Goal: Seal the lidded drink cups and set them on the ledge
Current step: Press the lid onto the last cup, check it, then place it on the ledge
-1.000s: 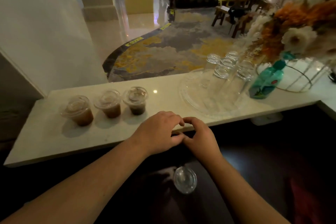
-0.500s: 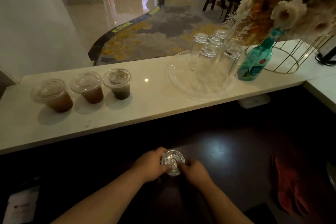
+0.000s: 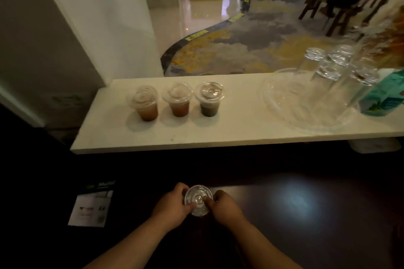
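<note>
Item one: a clear lidded cup (image 3: pixel 198 200) is being held low on the dark counter (image 3: pixel 284 236), well below the ledge. It is being gripped from both sides. The left hand (image 3: pixel 171 205) is being wrapped around its left rim, fingers curled together onto the lid edge, thumb laid on top. The right hand (image 3: pixel 225 206) is being pressed against the right rim, fingers clamped on the lid in the same way. The cup's contents are being hidden by the lid and the poor light; what is inside cannot be told.

Item two: three lidded cups are being kept in a row on the white ledge (image 3: pixel 229 135), apart from one another. The left cup (image 3: pixel 144 102) and the middle cup (image 3: pixel 178 99) are showing reddish-brown drink; the right cup (image 3: pixel 209 98) is showing a darker one.

Item three: upturned glasses (image 3: pixel 332 72) are being stored on a clear tray (image 3: pixel 284 102) further right. A teal bottle (image 3: pixel 381 99) is being kept just beside them.

Item four: a printed card (image 3: pixel 91 205) is lying on the counter, left of the hands.
</note>
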A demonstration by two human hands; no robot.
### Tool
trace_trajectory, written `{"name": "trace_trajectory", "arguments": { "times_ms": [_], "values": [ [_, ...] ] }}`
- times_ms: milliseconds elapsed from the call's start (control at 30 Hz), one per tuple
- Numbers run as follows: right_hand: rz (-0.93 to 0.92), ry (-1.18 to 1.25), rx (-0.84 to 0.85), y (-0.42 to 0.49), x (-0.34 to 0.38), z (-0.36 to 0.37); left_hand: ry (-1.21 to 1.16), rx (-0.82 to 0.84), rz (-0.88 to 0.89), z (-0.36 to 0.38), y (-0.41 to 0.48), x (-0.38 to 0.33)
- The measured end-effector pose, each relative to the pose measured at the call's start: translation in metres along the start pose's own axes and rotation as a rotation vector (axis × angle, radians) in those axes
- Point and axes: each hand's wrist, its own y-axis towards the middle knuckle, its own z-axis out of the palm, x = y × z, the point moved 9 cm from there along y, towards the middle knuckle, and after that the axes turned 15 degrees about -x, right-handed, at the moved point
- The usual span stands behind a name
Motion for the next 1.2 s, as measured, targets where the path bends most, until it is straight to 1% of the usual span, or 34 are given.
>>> {"name": "trace_trajectory", "arguments": {
  "times_ms": [133,233,367,500,633,733,800,933,1033,1100,1200],
  "values": [
    [-0.016,-0.05,0.052,-0.007,0.028,0.026,-0.054,-0.02,-0.079,-0.021,-0.001,0.036],
    [-0.019,-0.03,0.06,-0.005,0.033,0.034,-0.056,-0.013,-0.1,-0.024,-0.001,0.048],
    [0.022,-0.003,0.063,-0.005,0.027,0.037,-0.022,-0.035,-0.109,-0.024,0.009,0.049],
    [0.092,0.017,0.114,-0.021,0.018,0.045,-0.011,-0.037,-0.098,-0.022,0.022,0.04],
    [0.101,0.051,0.111,-0.022,0.017,0.048,-0.048,0.063,-0.137,-0.013,0.026,0.044],
    [0.083,0.055,0.119,-0.012,0.026,0.046,-0.04,0.169,-0.167,-0.004,0.015,0.051],
    [0.084,0.057,0.125,-0.002,0.031,0.045,-0.088,0.225,-0.181,0.005,0.003,0.053],
    [0.085,0.019,0.121,0.015,0.035,0.046,-0.172,0.259,-0.215,0.012,-0.01,0.051],
    [0.105,0.044,0.088,0.016,0.033,0.042,-0.159,0.286,-0.228,0.007,-0.01,0.048],
    [0.107,0.058,0.048,0.013,0.027,0.04,-0.122,0.263,-0.247,0.001,-0.004,0.05],
    [0.115,0.043,-0.011,0.005,0.012,0.038,-0.068,0.092,-0.241,-0.019,0.014,0.051]
  ]
}}
